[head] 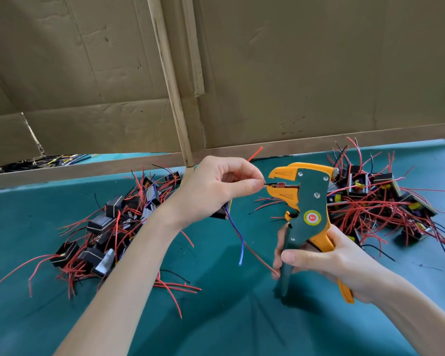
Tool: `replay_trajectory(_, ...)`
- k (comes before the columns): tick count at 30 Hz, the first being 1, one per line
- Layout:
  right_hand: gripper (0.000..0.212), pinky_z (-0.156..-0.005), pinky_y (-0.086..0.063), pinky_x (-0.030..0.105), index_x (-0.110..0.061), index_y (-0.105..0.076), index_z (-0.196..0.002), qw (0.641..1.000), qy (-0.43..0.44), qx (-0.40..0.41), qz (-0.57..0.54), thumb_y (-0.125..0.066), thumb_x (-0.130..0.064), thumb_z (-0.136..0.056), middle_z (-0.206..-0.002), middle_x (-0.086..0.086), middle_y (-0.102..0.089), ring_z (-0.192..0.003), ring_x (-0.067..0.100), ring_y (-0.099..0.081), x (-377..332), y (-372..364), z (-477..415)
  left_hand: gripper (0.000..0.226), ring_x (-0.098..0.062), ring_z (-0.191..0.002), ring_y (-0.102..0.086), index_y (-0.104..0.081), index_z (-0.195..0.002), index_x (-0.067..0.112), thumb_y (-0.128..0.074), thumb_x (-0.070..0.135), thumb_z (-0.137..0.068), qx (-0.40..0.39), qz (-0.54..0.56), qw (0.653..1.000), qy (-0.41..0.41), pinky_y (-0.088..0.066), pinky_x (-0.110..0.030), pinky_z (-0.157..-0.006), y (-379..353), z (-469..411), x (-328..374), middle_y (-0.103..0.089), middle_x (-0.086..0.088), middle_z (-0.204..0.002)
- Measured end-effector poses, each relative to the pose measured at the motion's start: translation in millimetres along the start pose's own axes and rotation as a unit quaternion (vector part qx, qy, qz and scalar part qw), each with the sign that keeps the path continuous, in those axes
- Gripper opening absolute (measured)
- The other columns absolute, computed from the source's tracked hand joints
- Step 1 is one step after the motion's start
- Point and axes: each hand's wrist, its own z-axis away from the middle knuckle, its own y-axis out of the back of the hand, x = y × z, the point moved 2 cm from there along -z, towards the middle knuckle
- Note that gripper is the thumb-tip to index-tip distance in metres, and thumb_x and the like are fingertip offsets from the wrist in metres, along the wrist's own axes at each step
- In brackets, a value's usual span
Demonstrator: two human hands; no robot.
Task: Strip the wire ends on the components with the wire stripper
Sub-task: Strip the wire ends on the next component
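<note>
My right hand (326,263) grips the handles of an orange and dark green wire stripper (306,201), held upright above the table. My left hand (216,188) pinches a thin black wire (270,184) whose end sits in the stripper's jaws. A small black component (220,214) hangs under my left palm, mostly hidden, with a blue wire (238,237) and a red wire (257,255) dangling from it. Another red wire (254,154) sticks up behind my fingers.
A pile of black components with red and black wires (108,227) lies on the teal table at the left. A second pile (385,204) lies at the right, behind the stripper. Cardboard walls (319,73) stand along the table's far edge.
</note>
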Motion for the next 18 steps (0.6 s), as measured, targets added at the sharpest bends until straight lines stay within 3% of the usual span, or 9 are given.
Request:
replay_trajectory(4, 0.019, -0.063, -0.054, 0.031, -0.018, -0.068, -0.077, 1.0, -0.008, 0.03, 0.003, -0.082, -0.028, -0.067, -0.072, 0.02, -0.067, -0.064, 0.036, -0.068, 0.9, -2.4, -0.5, 0.011, 0.0, -0.074, -0.062, -0.07, -0.081, 0.019, -0.069, 0.009, -0.085, -0.017, 0.001, 1.0, 0.004, -0.048, -0.014, -0.074, 2.1, 0.9, 1.2, -0.069, 0.013, -0.075)
replay_trajectory(8, 0.024, -0.059, -0.053, 0.041, -0.011, -0.062, -0.069, 0.998, -0.024, 0.052, 0.02, -0.08, -0.026, -0.07, -0.063, 0.02, -0.062, -0.054, 0.037, -0.062, 5.6, -5.8, -1.6, 0.011, 0.0, -0.072, -0.06, -0.07, -0.082, 0.016, -0.068, 0.006, -0.085, -0.028, 0.002, 0.999, 0.015, -0.045, -0.012, -0.071, 3.9, 1.7, 0.0, -0.067, 0.012, -0.074)
replay_trajectory(12, 0.03, -0.047, -0.051, 0.038, -0.005, -0.06, -0.068, 0.996, -0.034, 0.087, -0.008, -0.081, -0.026, -0.064, -0.055, 0.021, -0.057, -0.043, 0.032, -0.055, 11.4, -11.2, -1.0, 0.008, -0.003, -0.074, -0.06, -0.07, -0.082, 0.016, -0.068, 0.009, -0.086, -0.035, 0.017, 0.999, 0.026, -0.047, -0.018, -0.075, 5.6, 2.4, -2.1, -0.067, 0.009, -0.076)
replay_trajectory(14, 0.031, -0.039, -0.044, 0.032, -0.011, -0.058, -0.058, 0.989, -0.043, 0.141, -0.027, -0.081, -0.032, -0.058, -0.048, 0.018, -0.05, -0.035, 0.027, -0.047, 19.6, -16.4, -2.2, 0.008, -0.003, -0.074, -0.06, -0.07, -0.082, 0.016, -0.068, 0.01, -0.086, -0.028, 0.007, 0.999, 0.03, -0.046, -0.018, -0.075, 4.6, 0.9, -4.6, -0.068, 0.009, -0.075)
replay_trajectory(16, 0.035, -0.039, -0.043, 0.029, -0.017, -0.052, -0.05, 0.981, -0.065, 0.179, -0.037, -0.081, -0.037, -0.053, -0.046, 0.014, -0.047, -0.033, 0.024, -0.042, 27.9, -16.0, -4.8, 0.009, 0.001, -0.071, -0.059, -0.07, -0.083, 0.015, -0.067, 0.008, -0.087, -0.016, -0.01, 0.999, 0.037, -0.045, -0.013, -0.072, 2.5, -1.0, -9.6, -0.067, 0.01, -0.074)
replay_trajectory(18, 0.036, -0.043, -0.048, 0.032, -0.015, -0.056, -0.054, 0.985, -0.08, 0.143, -0.05, -0.083, -0.039, -0.05, -0.049, 0.015, -0.05, -0.037, 0.025, -0.048, 30.7, -14.5, -8.0, 0.012, 0.004, -0.068, -0.058, -0.069, -0.081, 0.016, -0.066, 0.006, -0.087, -0.013, -0.007, 0.999, 0.052, -0.044, -0.009, -0.07, 1.3, -1.8, -16.7, -0.066, 0.014, -0.07)
